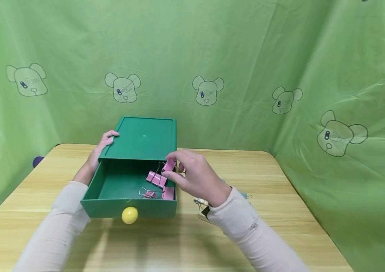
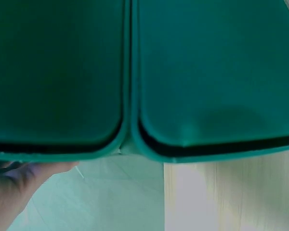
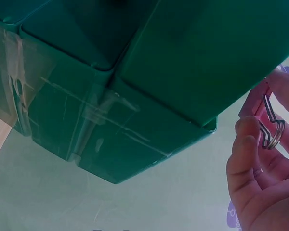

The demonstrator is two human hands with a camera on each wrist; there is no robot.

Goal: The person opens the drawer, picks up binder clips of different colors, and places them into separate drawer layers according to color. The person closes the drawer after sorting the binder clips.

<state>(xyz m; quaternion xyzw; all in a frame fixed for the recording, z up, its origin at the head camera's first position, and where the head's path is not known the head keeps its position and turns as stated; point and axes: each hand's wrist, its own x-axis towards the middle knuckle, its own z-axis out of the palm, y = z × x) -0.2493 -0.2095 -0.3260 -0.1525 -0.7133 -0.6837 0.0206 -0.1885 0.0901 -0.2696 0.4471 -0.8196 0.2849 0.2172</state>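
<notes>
A green drawer box [image 1: 145, 138] stands on the table, its drawer [image 1: 111, 207] pulled out and fitted with a round yellow knob [image 1: 130, 215]. My left hand [image 1: 101, 149] rests along the box's left side, fingertips over the top edge; part of that hand is hidden behind the box in the left wrist view. Over the drawer's right side, my right hand [image 1: 196, 172] pinches a pink binder clip [image 3: 254, 101] between thumb and fingers, its wire handles showing. Several more pink binder clips [image 1: 157, 179] lie inside the drawer's right part.
Right of the drawer, partly behind the right wrist, small clips [image 1: 200, 201] lie on the wooden table [image 1: 264, 234], one blue clip [image 1: 245, 196] among them. Green curtains [image 1: 165, 45] printed with bear heads surround the table. Clear tape [image 3: 86, 115] runs across the box's side.
</notes>
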